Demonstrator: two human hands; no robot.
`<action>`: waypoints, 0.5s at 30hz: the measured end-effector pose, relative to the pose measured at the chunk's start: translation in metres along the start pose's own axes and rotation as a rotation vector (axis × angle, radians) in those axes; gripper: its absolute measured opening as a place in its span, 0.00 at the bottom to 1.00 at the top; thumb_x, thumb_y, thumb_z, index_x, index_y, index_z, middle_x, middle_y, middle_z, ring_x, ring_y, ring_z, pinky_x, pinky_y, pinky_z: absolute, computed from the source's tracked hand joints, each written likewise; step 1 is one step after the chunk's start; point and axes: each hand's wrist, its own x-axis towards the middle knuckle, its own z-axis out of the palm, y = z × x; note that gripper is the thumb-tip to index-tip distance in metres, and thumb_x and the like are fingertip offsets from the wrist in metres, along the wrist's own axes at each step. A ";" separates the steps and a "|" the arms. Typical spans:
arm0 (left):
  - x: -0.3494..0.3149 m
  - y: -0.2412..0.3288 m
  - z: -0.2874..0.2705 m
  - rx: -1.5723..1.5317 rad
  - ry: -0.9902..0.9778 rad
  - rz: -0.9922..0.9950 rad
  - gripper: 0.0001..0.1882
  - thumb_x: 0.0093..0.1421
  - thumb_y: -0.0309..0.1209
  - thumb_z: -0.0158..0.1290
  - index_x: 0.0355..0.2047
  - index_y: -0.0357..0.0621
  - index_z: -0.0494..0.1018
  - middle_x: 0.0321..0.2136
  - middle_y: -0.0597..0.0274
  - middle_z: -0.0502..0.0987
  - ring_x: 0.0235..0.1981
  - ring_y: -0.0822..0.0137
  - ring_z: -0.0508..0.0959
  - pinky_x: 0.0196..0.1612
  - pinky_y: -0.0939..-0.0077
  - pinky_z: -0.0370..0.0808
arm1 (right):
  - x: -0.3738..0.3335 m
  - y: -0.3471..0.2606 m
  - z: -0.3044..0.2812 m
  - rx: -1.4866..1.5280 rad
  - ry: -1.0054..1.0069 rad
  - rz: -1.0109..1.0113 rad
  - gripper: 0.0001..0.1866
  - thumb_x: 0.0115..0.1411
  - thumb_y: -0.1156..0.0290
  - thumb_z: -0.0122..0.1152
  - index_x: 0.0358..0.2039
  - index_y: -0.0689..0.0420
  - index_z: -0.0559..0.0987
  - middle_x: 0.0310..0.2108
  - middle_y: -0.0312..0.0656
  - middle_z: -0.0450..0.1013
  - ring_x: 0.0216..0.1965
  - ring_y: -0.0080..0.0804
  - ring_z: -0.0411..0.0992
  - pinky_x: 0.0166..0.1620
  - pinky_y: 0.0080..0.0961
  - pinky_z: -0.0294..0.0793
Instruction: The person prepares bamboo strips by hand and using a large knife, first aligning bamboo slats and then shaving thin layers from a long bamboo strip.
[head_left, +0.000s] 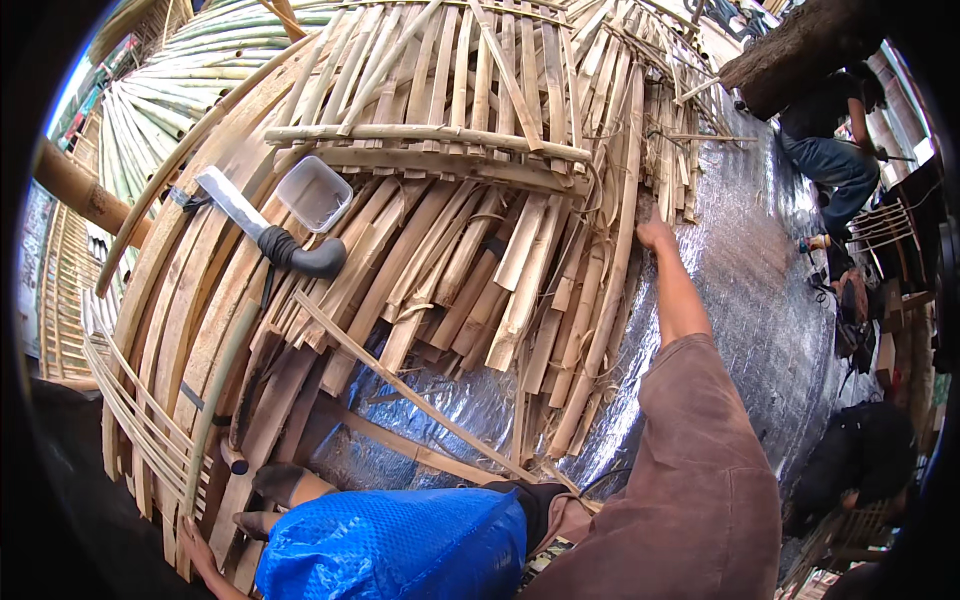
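At the lower left, my left hand [200, 550] is closed around the lower end of a bamboo lattice panel [150, 410], made of thin strips along a greenish pole. My right arm, in a brown sleeve, stretches forward. My right hand [656, 234] is at the right edge of a big pile of split bamboo slats [470, 260]; its fingers are bent and partly hidden, and what they grip is unclear. A bundle of slats tied to crossbars [430, 133] lies on top of the pile. Blue woven plastic sheeting [400, 545] covers my lap.
A large knife with a black-wrapped handle [290, 252] lies on curved wooden planks [160, 330], near a clear plastic tub [314, 194]. Silver foil sheeting [745, 270] spreads to the right. Another person [835, 150] works at the upper right. A thick log [795, 60] juts in above.
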 end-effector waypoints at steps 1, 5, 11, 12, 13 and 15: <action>0.003 0.000 0.000 -0.041 -0.004 0.003 0.34 0.72 0.50 0.43 0.67 0.36 0.59 0.64 0.41 0.63 0.66 0.49 0.64 0.66 0.60 0.61 | 0.000 0.004 -0.002 0.008 0.068 0.057 0.49 0.60 0.51 0.53 0.75 0.51 0.40 0.61 0.67 0.66 0.63 0.60 0.66 0.67 0.43 0.62; 0.012 -0.006 0.002 -0.116 0.008 0.030 0.33 0.73 0.49 0.43 0.67 0.35 0.59 0.64 0.41 0.63 0.65 0.50 0.65 0.66 0.61 0.62 | 0.005 0.027 -0.013 0.092 0.172 0.100 0.51 0.60 0.47 0.54 0.74 0.56 0.42 0.62 0.67 0.64 0.64 0.60 0.65 0.67 0.42 0.61; 0.010 -0.004 0.000 0.026 -0.034 0.002 0.31 0.73 0.47 0.44 0.64 0.33 0.62 0.63 0.43 0.65 0.64 0.50 0.66 0.65 0.62 0.62 | 0.009 0.014 -0.006 -0.045 0.115 0.059 0.46 0.64 0.43 0.50 0.75 0.39 0.40 0.63 0.65 0.64 0.63 0.61 0.65 0.67 0.46 0.61; 0.009 -0.001 -0.001 0.023 -0.042 -0.008 0.31 0.73 0.47 0.44 0.64 0.32 0.63 0.63 0.43 0.66 0.64 0.51 0.66 0.65 0.63 0.62 | 0.010 0.011 -0.005 -0.091 0.118 0.048 0.45 0.65 0.42 0.49 0.75 0.35 0.40 0.63 0.63 0.64 0.63 0.61 0.66 0.67 0.48 0.62; 0.011 0.004 0.000 0.019 -0.055 -0.012 0.31 0.73 0.47 0.44 0.64 0.32 0.63 0.62 0.43 0.66 0.64 0.51 0.66 0.65 0.63 0.62 | 0.017 0.018 -0.004 -0.073 0.125 0.054 0.43 0.65 0.42 0.48 0.74 0.32 0.39 0.63 0.64 0.64 0.62 0.62 0.66 0.66 0.49 0.62; 0.017 0.009 0.003 0.010 -0.069 0.012 0.31 0.73 0.47 0.44 0.64 0.32 0.63 0.62 0.43 0.67 0.64 0.52 0.66 0.65 0.63 0.63 | 0.033 0.036 -0.001 -0.050 0.132 0.064 0.41 0.67 0.42 0.46 0.74 0.29 0.39 0.63 0.64 0.65 0.62 0.63 0.66 0.65 0.52 0.62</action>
